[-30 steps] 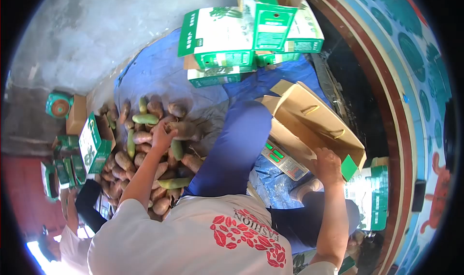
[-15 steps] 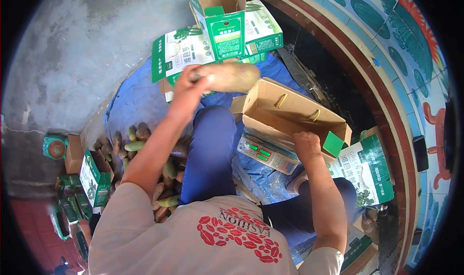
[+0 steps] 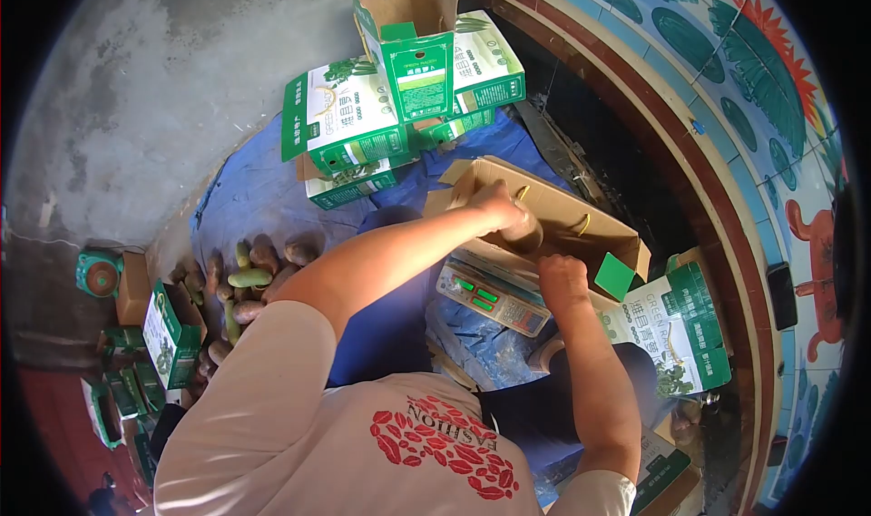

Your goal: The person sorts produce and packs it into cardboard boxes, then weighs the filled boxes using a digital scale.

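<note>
While your left hand [image 3: 497, 203] reaches across your lap, its fingers are wrapped around a brown root [image 3: 523, 232] and hold it low inside the open cardboard box [image 3: 594, 227], close to the box's near wall. Your right hand [image 3: 562, 275] sits just near of that, fingers curled over the box's near edge, almost touching the left hand. The box rests tilted on a weighing scale [image 3: 490, 298], whose green display faces you between your knees. A green flap [image 3: 616, 275] sticks up at the box's right corner. To the far left, more brown and green roots lie in a pile [image 3: 240, 280] on the blue tarp [image 3: 263, 189]. Printed green cartons [image 3: 363, 126] are stacked on the far side, and another carton [image 3: 680, 321] lies to the right of the box.
</note>
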A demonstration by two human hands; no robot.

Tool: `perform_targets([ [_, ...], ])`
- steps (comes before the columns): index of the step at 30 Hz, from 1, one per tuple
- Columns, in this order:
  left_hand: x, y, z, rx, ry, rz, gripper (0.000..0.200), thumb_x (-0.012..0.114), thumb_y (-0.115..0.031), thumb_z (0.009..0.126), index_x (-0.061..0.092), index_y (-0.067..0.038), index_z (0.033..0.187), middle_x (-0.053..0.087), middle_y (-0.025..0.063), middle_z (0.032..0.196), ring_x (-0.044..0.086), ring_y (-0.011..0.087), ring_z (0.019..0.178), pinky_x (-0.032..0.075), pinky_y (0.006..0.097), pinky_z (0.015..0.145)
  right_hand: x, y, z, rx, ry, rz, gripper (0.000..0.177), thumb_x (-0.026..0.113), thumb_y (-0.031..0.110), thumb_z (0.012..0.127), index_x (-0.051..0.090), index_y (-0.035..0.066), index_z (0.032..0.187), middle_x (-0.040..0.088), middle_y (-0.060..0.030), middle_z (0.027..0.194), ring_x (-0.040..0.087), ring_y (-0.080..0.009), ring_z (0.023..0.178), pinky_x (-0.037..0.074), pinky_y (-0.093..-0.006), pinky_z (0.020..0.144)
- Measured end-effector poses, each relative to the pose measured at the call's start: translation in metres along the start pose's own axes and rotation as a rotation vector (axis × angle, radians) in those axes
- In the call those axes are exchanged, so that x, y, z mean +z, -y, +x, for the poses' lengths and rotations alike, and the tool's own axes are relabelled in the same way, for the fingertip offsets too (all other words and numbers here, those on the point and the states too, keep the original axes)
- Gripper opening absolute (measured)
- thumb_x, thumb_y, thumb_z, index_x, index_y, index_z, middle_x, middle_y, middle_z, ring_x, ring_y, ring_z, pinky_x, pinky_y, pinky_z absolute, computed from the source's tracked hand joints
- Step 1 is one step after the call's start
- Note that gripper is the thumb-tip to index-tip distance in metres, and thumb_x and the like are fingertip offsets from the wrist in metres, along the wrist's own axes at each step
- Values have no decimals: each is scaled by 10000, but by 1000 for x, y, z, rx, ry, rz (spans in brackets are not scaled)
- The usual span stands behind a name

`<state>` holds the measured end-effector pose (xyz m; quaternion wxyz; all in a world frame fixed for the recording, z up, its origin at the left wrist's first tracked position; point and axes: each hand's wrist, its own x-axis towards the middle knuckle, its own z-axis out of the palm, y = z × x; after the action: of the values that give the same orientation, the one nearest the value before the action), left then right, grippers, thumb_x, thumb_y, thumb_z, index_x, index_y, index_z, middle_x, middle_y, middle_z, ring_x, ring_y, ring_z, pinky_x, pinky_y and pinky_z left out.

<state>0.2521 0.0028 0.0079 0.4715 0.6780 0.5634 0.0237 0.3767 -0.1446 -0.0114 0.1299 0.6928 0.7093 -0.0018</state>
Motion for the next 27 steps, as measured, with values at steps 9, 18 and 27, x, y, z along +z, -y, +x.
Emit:
perform_targets([
  [9, 46, 4, 19, 42, 95, 390, 613, 747, -355, 695, 564, 35, 1130, 624, 237, 1103, 612, 331, 1047, 497, 388, 869, -4, 0, 2, 11, 40, -8, 95, 606, 129, 787, 699, 142, 803, 691, -44, 831, 683, -206, 811, 541, -313, 653],
  [18, 75, 22, 30, 105, 167, 446, 513, 777, -357, 639, 687, -9, 1004, 663, 192, 1043, 651, 311, 974, 524, 392, 819, -2, 0, -1, -44, 49, -45, 88, 595, 104, 788, 672, 143, 800, 674, -49, 798, 682, -210, 772, 538, -312, 644],
  [27, 50, 8, 34, 277, 252, 567, 280, 499, -245, 874, 668, -79, 1021, 669, 163, 1007, 632, 316, 963, 485, 419, 819, 2, -3, 1, -18, 12, -19, 90, 587, 117, 799, 668, 153, 816, 670, -46, 784, 682, -204, 765, 538, -315, 633],
])
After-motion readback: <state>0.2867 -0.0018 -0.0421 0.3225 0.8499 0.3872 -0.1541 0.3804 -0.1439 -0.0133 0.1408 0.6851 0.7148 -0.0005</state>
